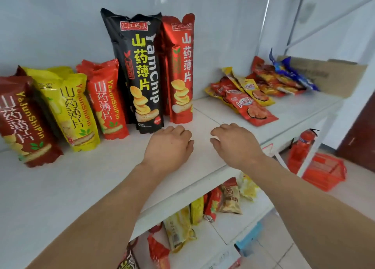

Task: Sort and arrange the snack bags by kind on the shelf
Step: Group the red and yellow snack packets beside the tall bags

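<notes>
Tall yam chip bags stand in a row on the white shelf [101, 173]: a dark red bag [24, 122], a yellow bag [71, 108], a short red bag [107, 100], a tall black bag [140, 71] and a tall red bag [180, 69] beside it. Small flat red and yellow snack packets [249, 98] lie in a pile to the right. My left hand [168, 146] hovers palm down just in front of the black bag, holding nothing. My right hand [235, 142] hovers beside it with fingers curled and empty.
A cardboard box [332, 75] sits at the shelf's far right behind blue packets [292, 71]. More snack bags [203, 214] lie on the lower shelf. A red fire extinguisher [300, 149] and a red basket [324, 171] stand on the floor at right.
</notes>
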The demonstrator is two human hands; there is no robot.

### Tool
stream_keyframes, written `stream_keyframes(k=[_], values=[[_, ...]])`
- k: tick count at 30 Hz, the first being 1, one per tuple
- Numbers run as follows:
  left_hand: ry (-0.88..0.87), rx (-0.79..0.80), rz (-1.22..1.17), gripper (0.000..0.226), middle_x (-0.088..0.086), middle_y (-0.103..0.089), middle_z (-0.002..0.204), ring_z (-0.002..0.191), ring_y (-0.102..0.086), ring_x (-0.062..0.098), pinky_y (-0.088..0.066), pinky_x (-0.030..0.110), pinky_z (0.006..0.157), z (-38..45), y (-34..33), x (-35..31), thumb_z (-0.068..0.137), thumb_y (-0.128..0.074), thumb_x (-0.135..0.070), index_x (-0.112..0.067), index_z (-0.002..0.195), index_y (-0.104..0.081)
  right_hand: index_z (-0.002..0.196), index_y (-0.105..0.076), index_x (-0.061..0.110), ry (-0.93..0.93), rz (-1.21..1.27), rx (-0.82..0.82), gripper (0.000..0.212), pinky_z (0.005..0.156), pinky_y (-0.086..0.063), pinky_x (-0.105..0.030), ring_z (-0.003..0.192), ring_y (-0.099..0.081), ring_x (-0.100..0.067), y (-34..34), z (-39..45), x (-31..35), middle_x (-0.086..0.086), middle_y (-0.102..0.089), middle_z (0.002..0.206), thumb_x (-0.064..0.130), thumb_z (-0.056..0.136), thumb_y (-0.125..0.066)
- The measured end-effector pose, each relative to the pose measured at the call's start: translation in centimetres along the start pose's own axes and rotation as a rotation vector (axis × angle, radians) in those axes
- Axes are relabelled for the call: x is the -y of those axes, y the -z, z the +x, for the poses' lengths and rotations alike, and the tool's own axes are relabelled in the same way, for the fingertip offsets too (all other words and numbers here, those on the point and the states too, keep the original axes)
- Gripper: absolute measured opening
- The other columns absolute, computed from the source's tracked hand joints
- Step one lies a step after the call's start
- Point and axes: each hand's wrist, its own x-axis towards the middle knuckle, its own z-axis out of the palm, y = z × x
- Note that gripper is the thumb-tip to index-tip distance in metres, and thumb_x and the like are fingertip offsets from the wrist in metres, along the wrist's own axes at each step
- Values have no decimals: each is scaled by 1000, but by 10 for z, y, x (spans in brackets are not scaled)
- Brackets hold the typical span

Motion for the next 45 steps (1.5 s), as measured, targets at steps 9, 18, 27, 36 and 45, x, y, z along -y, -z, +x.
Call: stream_keyframes(k=[9, 18, 27, 36, 45], values=[[55, 42, -59, 36, 4, -69, 76, 59, -63, 27, -43, 31, 47, 102, -73, -90, 88, -45, -36, -13, 79, -72, 119, -62, 22, -78, 30, -25, 32, 77, -48, -36, 108, -56, -26, -12, 12, -153, -1, -62, 116, 39, 101, -42], [367, 126, -126, 18, 1, -74, 93, 71, -71, 27, -50, 31, 54, 176, -115, -129, 86, -75, -32, -14, 91, -76, 122, -61, 24, -116, 188, -4, 32, 81, -47, -35, 111, -54, -22, -42, 64, -254, 3, -62, 116, 40, 101, -44], [1103, 361, -778, 65, 2, -49, 148, 131, -50, 22, -42, 36, 103, 232, -161, -128, 95, -53, -58, -17, 145, -45, 126, -60, 26, -119, 346, -1, 37, 84, -49, -33, 111, -57, -19, -83, 136, -301, 4, -64, 121, 49, 100, -45], [1340, 280, -919, 40, -7, -72, 101, 105, -67, 24, -55, 46, 95, 263, -194, -134, 65, -57, -73, -38, 86, -59, 142, -49, 29, 103, 726, 176, 52, 106, -35, -25, 133, -45, -8, -106, 204, -302, 11, -52, 144, 56, 100, -33], [1476, 210, -1022, 53, -3, -72, 103, 90, -72, 17, -60, 32, 70, 289, -205, -141, 73, -84, -26, -25, 117, -55, 115, -66, 20, 50, 716, 74, 60, 91, -48, -36, 108, -60, -22, -131, 243, -343, -4, -67, 112, 57, 100, -21]])
